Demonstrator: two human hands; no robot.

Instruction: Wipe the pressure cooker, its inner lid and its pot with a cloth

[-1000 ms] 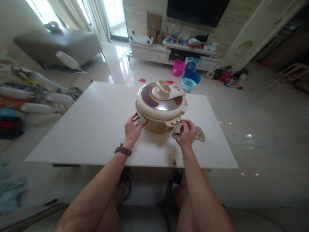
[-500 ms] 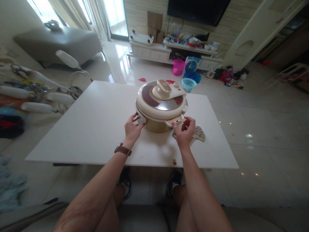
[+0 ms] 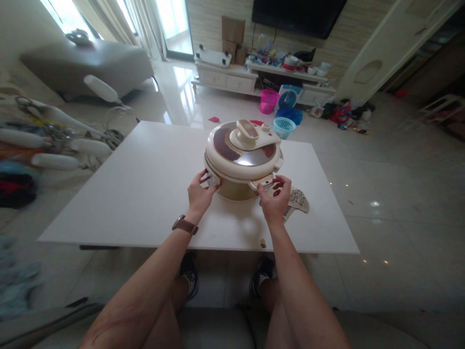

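An electric pressure cooker (image 3: 240, 167) with a cream lid and a brown-topped knob stands on the white table (image 3: 145, 189). My left hand (image 3: 200, 195) is closed around a pale part low on the cooker's left front, thumb and fingers on its two edges. My right hand (image 3: 275, 199) pinches the small side handle (image 3: 262, 183) under the lid rim on the right, fingers curled behind it. Partly behind my right hand lies a loose fan-shaped piece (image 3: 300, 201) with a dark pattern. A brown-strapped watch (image 3: 186, 225) is on my left wrist.
A tiny yellow-and-dark figure (image 3: 263, 243) is at the table's front edge. Beyond the far edge, a light blue basket (image 3: 284, 127) and a pink basket (image 3: 269, 102) stand on the floor. A lamp with white shades (image 3: 100, 88) is at left.
My right hand has shifted slightly left and closed onto the cooker's side handle, uncovering more of the patterned piece. My left hand and the cooker stay in place.
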